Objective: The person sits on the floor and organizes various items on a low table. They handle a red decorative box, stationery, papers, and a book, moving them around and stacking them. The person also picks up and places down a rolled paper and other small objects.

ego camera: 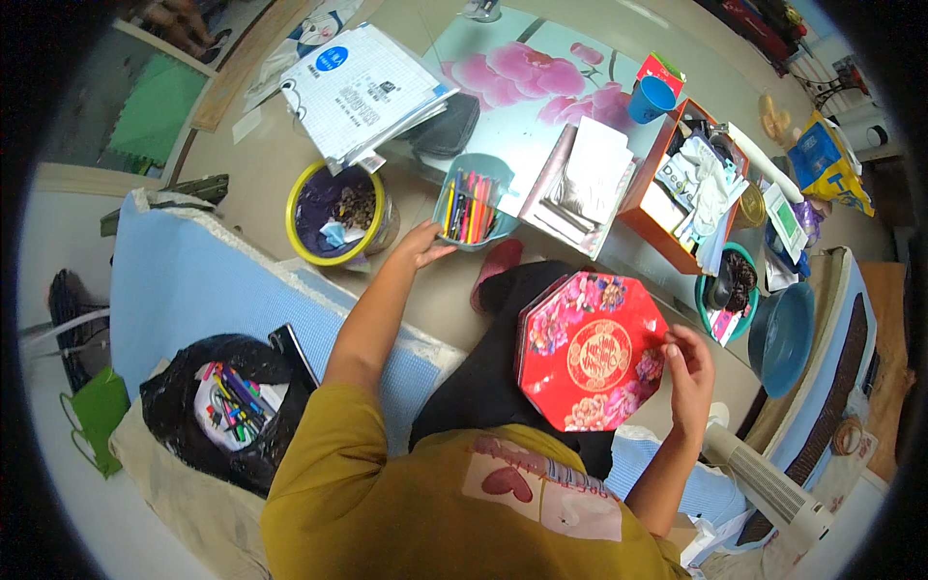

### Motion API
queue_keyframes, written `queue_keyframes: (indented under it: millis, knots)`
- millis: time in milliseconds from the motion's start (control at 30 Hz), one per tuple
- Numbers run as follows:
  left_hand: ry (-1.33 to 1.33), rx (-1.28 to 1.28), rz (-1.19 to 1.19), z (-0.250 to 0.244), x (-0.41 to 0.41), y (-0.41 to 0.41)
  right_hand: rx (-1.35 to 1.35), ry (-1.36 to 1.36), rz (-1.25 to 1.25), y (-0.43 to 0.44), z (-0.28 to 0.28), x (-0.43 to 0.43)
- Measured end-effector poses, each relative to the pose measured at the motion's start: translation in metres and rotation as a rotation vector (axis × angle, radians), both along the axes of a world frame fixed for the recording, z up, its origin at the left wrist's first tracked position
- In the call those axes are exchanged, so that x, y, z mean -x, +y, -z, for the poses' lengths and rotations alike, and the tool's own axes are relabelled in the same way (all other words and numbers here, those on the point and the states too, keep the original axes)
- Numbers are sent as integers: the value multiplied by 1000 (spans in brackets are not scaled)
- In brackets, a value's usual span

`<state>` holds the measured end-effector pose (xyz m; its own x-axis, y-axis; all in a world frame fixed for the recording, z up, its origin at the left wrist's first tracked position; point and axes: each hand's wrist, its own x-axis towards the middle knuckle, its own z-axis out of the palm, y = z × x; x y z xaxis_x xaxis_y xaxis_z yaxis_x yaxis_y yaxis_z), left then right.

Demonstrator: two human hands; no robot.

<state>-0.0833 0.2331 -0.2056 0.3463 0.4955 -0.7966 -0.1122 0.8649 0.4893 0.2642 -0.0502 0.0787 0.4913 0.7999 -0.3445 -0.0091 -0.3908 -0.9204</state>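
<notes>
My left hand grips the near left side of a teal plastic container at the edge of the table. Colored pens and pencils stand or lean in it, and a divider crosses its inside. On my lap rests a red octagonal box with printed flowers and gold decoration; its lid side faces up. My right hand holds this box by its right edge, thumb at the rim. What the box contains is hidden.
Stacked paper pads, a black case, notebooks and a crowded orange box cover parts of the glass-topped table. A yellow-rimmed bin stands left. Beside me, a black plastic bag holds several pens. A tower fan is right.
</notes>
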Motion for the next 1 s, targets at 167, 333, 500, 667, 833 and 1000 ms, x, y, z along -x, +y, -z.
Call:
queue_keyframes:
  millis: [167, 333, 500, 667, 833, 1000]
  knots:
    - [83, -18, -55, 14, -74, 65, 48, -10, 73, 0, 10, -10]
    - [51, -165, 34, 33, -94, 109, 103, -30, 116, 4, 15, -13]
    - [85, -246, -207, 51, -96, 102, 113, -5, 101, 13, 18, -13]
    - [114, -194, -588, 43, -80, 35, 85, -37, 13, 24, 21, -15]
    - [145, -399, -303, -28, -50, -63, 50, -206, -139, 56, 23, -12]
    - [190, -709, -71, -130, -68, -59, 55, -286, -258, 85, 39, -9]
